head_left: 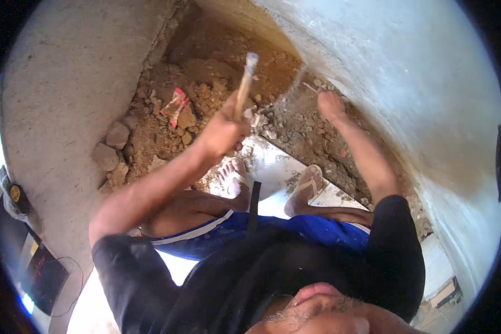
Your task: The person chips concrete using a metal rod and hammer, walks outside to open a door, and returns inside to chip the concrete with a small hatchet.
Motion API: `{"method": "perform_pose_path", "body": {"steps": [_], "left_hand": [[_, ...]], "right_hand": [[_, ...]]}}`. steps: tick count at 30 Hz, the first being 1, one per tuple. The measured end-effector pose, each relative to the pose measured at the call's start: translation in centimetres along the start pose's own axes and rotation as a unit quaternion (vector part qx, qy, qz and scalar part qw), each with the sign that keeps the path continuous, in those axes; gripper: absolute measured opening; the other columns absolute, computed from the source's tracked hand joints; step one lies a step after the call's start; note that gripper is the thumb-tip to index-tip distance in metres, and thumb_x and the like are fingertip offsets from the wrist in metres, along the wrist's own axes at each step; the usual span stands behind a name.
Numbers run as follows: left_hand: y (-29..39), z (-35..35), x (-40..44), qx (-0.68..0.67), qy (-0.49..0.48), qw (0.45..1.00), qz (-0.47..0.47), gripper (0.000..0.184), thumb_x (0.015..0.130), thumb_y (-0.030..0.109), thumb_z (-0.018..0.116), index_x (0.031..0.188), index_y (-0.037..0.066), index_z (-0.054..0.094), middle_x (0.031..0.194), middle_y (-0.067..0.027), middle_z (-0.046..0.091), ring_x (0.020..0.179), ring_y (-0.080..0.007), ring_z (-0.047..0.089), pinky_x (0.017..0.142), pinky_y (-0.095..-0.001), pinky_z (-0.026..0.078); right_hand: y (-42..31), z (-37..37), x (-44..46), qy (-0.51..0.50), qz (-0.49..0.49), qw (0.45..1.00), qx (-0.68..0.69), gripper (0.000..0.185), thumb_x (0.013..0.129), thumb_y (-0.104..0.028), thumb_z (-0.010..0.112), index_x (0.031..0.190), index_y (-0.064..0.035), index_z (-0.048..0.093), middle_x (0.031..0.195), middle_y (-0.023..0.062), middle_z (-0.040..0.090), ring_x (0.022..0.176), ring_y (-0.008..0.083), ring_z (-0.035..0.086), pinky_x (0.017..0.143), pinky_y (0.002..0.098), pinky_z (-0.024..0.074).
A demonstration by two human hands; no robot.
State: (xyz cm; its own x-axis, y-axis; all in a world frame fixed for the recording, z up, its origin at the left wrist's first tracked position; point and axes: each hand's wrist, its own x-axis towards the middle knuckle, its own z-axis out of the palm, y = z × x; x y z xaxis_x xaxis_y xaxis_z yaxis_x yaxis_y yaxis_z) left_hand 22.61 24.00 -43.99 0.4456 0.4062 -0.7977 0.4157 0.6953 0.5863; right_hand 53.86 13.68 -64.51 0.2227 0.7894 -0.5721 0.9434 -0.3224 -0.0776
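My left hand (224,131) is closed round the wooden handle of a hammer (244,89). The hammer is raised and tilted, its pale, blurred head uppermost, above the rubble. Farther right, close to the foot of the pale wall, my right hand (331,106) is closed on a thin chisel (310,87). Only a short length of the chisel shows past the fingers, pointing up and left toward the dug corner; the rest is hidden by the hand. Broken earth and rubble (295,119) lie beneath both hands.
A smooth pale wall (406,83) rises close on the right; a rough grey concrete surface (72,89) is on the left. Several stones (117,135) and a red torn wrapper (175,106) lie in the dirt. My sandaled feet (308,182) stand by a white slab (273,158).
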Motion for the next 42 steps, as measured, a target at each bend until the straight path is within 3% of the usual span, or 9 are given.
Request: {"method": "perform_pose_path", "body": {"steps": [5, 9, 12, 16, 19, 24, 30, 39, 42], "left_hand": [[7.0, 0.5, -9.1, -0.220, 0.095, 0.969, 0.051, 0.084, 0.074, -0.010, 0.049, 0.150, 0.015, 0.022, 0.098, -0.0065, 0.048, 0.060, -0.0080, 0.044, 0.044, -0.0189, 0.038], [6.2, 0.8, -11.3, -0.389, 0.077, 0.913, 0.098, 0.077, 0.075, -0.012, 0.048, 0.146, 0.011, 0.029, 0.098, -0.0078, 0.048, 0.059, -0.0064, 0.041, 0.043, -0.0165, 0.038], [4.8, 0.8, -10.0, -0.455, 0.067, 0.886, 0.063, 0.072, 0.077, -0.013, 0.047, 0.144, 0.010, 0.031, 0.097, -0.0081, 0.048, 0.059, -0.0063, 0.041, 0.043, -0.0161, 0.038], [4.2, 0.7, -8.8, -0.485, 0.005, 0.874, -0.027, 0.082, 0.076, -0.014, 0.046, 0.147, 0.023, 0.027, 0.097, -0.0053, 0.047, 0.061, -0.0080, 0.040, 0.047, -0.0183, 0.035], [3.7, 1.2, -7.9, -0.482, -0.030, 0.873, -0.067, 0.080, 0.077, -0.013, 0.047, 0.146, 0.024, 0.029, 0.096, -0.0051, 0.047, 0.061, -0.0084, 0.040, 0.048, -0.0189, 0.035], [4.7, 1.6, -8.1, -0.465, -0.048, 0.880, -0.085, 0.084, 0.077, -0.013, 0.047, 0.148, 0.027, 0.026, 0.096, -0.0044, 0.047, 0.061, -0.0086, 0.040, 0.048, -0.0188, 0.034], [6.2, 1.8, -9.5, -0.496, -0.036, 0.866, -0.044, 0.081, 0.078, -0.014, 0.049, 0.147, 0.023, 0.027, 0.097, -0.0040, 0.048, 0.061, -0.0074, 0.040, 0.048, -0.0191, 0.034], [7.0, 1.4, -9.0, -0.517, -0.044, 0.854, -0.045, 0.074, 0.080, -0.013, 0.049, 0.143, 0.021, 0.032, 0.098, -0.0050, 0.048, 0.060, -0.0074, 0.040, 0.047, -0.0189, 0.035], [7.0, 1.5, -8.9, -0.521, -0.049, 0.851, -0.056, 0.074, 0.080, -0.013, 0.049, 0.144, 0.021, 0.031, 0.098, -0.0050, 0.048, 0.061, -0.0073, 0.039, 0.047, -0.0188, 0.035]], "right_hand": [[-1.3, 5.1, 6.4, 0.028, 0.024, 0.999, 0.034, 0.032, 0.091, -0.013, 0.041, 0.099, 0.0041, 0.067, 0.101, 0.0261, 0.066, 0.096, 0.0406, 0.065, 0.081, 0.0524, 0.0516], [-3.8, 4.3, 7.8, 0.002, 0.084, 0.991, 0.106, 0.032, 0.091, -0.018, 0.044, 0.103, 0.0022, 0.066, 0.102, 0.0266, 0.065, 0.096, 0.0401, 0.064, 0.083, 0.0524, 0.0507], [-2.1, 7.9, 9.7, 0.011, 0.079, 0.992, 0.095, 0.031, 0.091, -0.018, 0.045, 0.106, 0.0003, 0.066, 0.103, 0.0273, 0.065, 0.095, 0.0393, 0.065, 0.083, 0.0501, 0.0511], [-1.5, 5.6, 8.3, 0.056, -0.018, 0.985, 0.162, 0.026, 0.086, -0.010, 0.048, 0.098, 0.0013, 0.068, 0.099, 0.0278, 0.065, 0.091, 0.0405, 0.066, 0.079, 0.0495, 0.0524], [-2.4, 5.2, 7.3, 0.079, -0.067, 0.981, 0.164, 0.024, 0.084, -0.009, 0.049, 0.091, 0.0028, 0.069, 0.093, 0.0282, 0.065, 0.088, 0.0417, 0.066, 0.076, 0.0506, 0.0530], [-5.3, 5.1, 7.6, 0.014, -0.002, 0.993, 0.117, 0.026, 0.087, -0.016, 0.049, 0.097, -0.0026, 0.069, 0.098, 0.0228, 0.067, 0.094, 0.0381, 0.066, 0.084, 0.0507, 0.0517], [-2.9, 6.9, 9.0, 0.065, 0.105, 0.984, 0.126, 0.024, 0.084, -0.009, 0.048, 0.088, 0.0026, 0.069, 0.088, 0.0269, 0.067, 0.086, 0.0414, 0.067, 0.077, 0.0501, 0.0540], [-0.6, 4.7, 6.4, -0.002, -0.073, 0.990, 0.124, 0.024, 0.084, -0.015, 0.057, 0.102, 0.0016, 0.063, 0.088, 0.0238, 0.067, 0.086, 0.0391, 0.066, 0.080, 0.0493, 0.0529], [-1.2, 5.4, 7.5, 0.042, 0.038, 0.992, 0.114, 0.024, 0.084, -0.016, 0.058, 0.099, 0.0020, 0.064, 0.089, 0.0231, 0.067, 0.088, 0.0390, 0.066, 0.078, 0.0491, 0.0528]]}}
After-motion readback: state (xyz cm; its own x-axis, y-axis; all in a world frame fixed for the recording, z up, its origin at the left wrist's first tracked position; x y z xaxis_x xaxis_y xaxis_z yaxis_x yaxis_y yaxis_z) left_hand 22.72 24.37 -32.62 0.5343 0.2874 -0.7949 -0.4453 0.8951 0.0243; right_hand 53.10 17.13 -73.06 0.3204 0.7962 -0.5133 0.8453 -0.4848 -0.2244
